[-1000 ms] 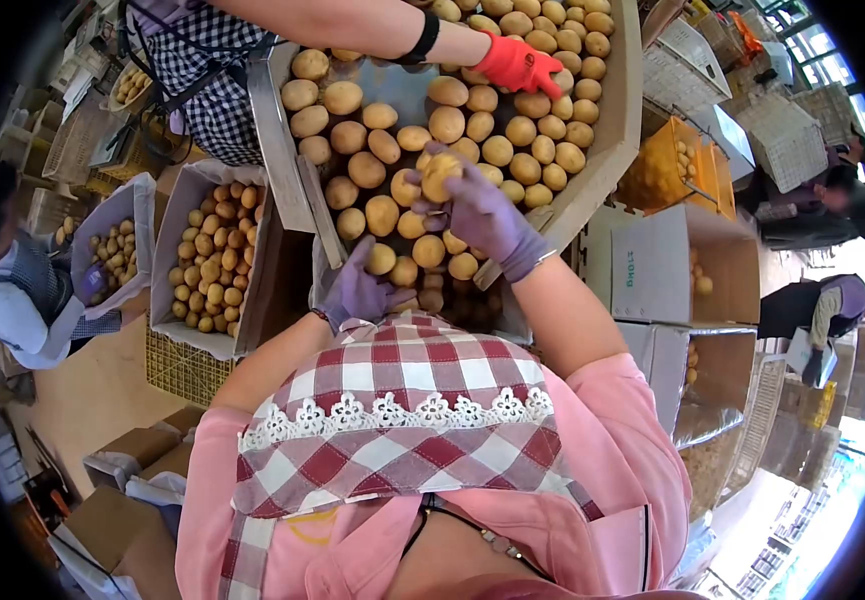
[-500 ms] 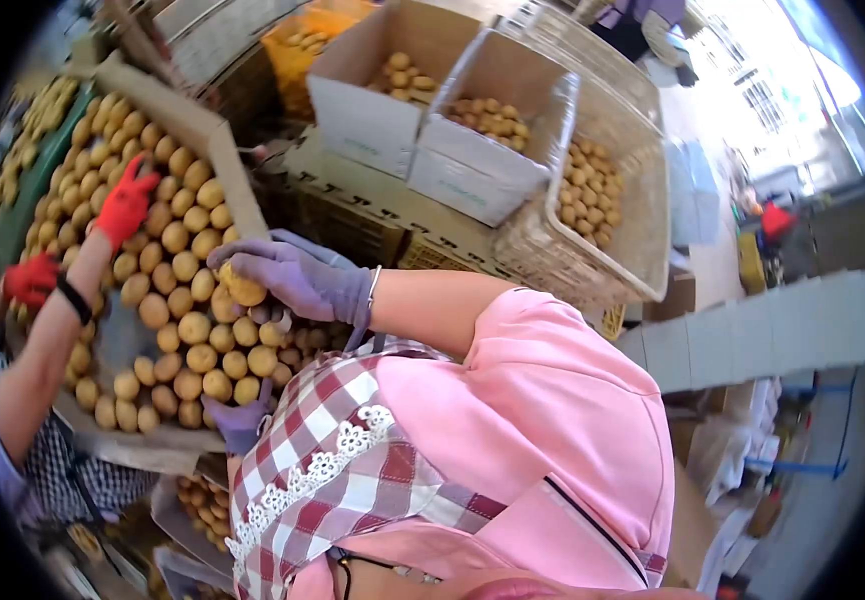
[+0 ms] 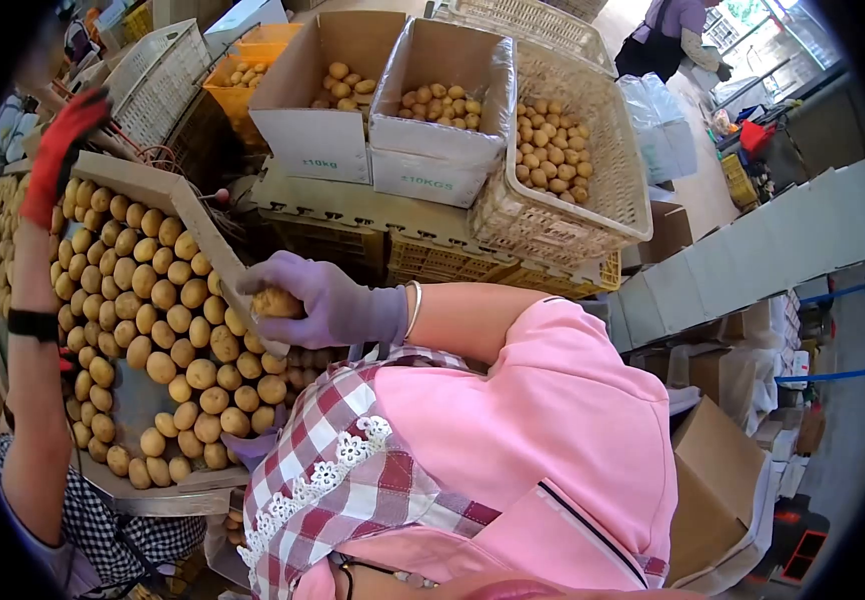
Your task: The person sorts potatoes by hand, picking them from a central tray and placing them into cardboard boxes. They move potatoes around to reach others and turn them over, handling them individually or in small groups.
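Observation:
My right hand (image 3: 328,305), in a purple-grey glove, is closed around a potato (image 3: 275,303). It is over the near right edge of a wide, shallow cardboard-sided bin (image 3: 208,232) full of loose potatoes (image 3: 178,348). My left hand (image 3: 251,447), gloved the same way, is low by the bin's near edge beside the potatoes. My checked apron hides most of it, so its fingers do not show clearly. A co-worker's red-gloved hand (image 3: 61,150) is raised above the far left of the bin, with a black band on that forearm.
Two open cartons (image 3: 315,150) (image 3: 443,165) partly filled with potatoes stand on a ledge (image 3: 338,205) to my right. Beside them is a pale plastic crate (image 3: 578,225) of potatoes. An orange crate (image 3: 238,105) is farther back. Another person (image 3: 665,35) stands in the background.
My right hand, with a potato in it, has moved from above the pile to the bin's edge. The co-worker's red-gloved hand has lifted off the potatoes. My view has shifted.

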